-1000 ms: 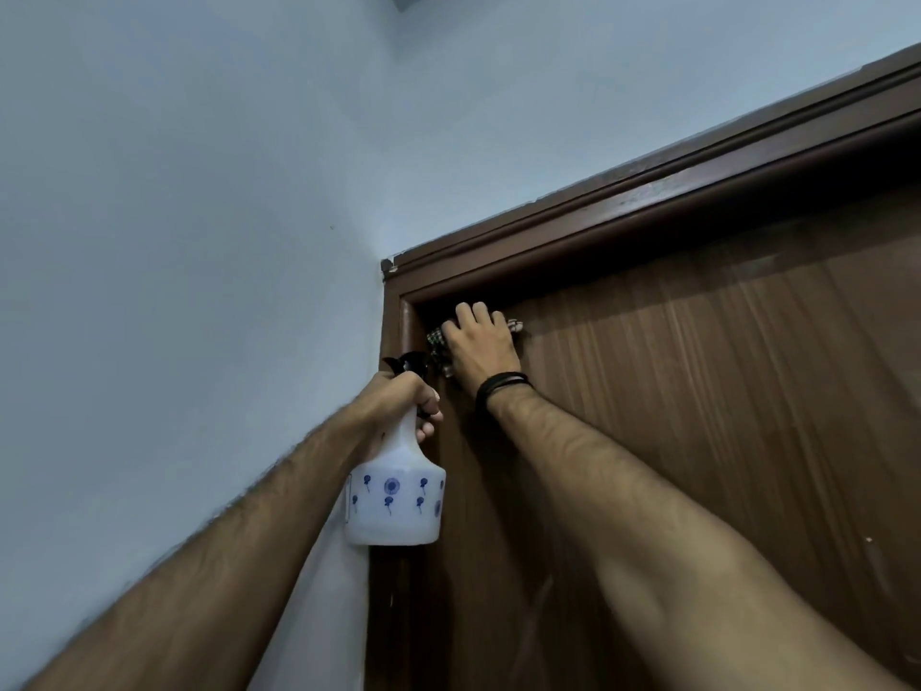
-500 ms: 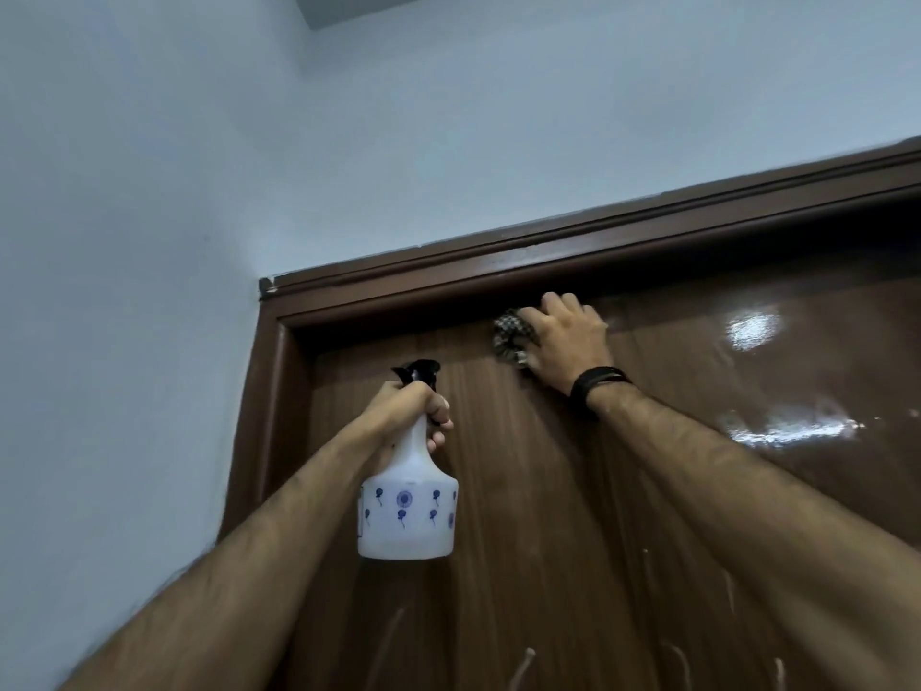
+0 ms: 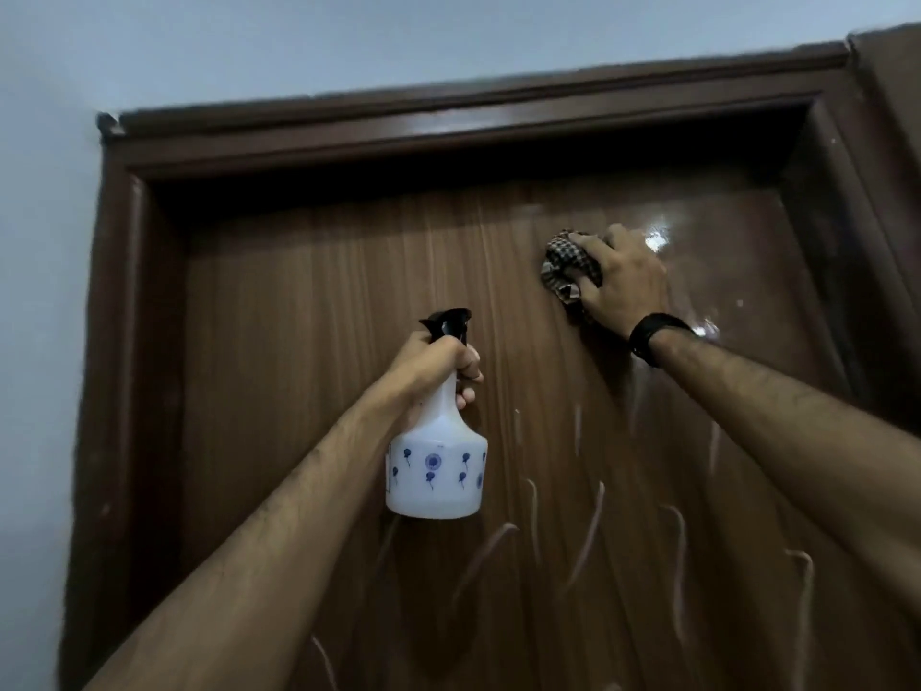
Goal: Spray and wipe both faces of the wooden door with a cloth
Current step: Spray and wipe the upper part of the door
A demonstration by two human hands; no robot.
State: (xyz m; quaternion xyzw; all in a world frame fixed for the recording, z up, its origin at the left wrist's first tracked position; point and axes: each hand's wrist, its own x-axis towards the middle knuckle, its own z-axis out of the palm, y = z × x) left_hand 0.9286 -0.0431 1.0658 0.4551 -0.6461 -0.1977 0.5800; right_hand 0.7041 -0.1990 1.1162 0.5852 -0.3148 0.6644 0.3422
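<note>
Pressing a bunched checked cloth (image 3: 568,269) against the wooden door (image 3: 309,341), the right hand (image 3: 623,286) sits high on the panel, right of centre, just below the top of the frame (image 3: 448,127). Fingers are curled over the cloth and pinch it to the wood; most of the cloth sticks out to the left of the hand, with a bit showing under the palm. Black band (image 3: 653,336) on that wrist.

Left hand (image 3: 433,361) grips the neck of a spray bottle (image 3: 436,471), fingers wrapped tight round it just under the black nozzle (image 3: 446,324). Bottle is white with small blue flower prints, hangs upright, held in front of the door near mid-panel, lower and left of the cloth. Can't tell whether the bottle touches the wood.

Door face: dark brown grain running vertically. Wet streaks (image 3: 593,521) trail down the lower half, several of them, below both hands. Glossy wet glare (image 3: 658,236) just right of the right hand, near the top right corner of the panel.

Frame is darker brown, wraps top and both sides. Pale blue-grey wall (image 3: 45,241) to the left and above.
</note>
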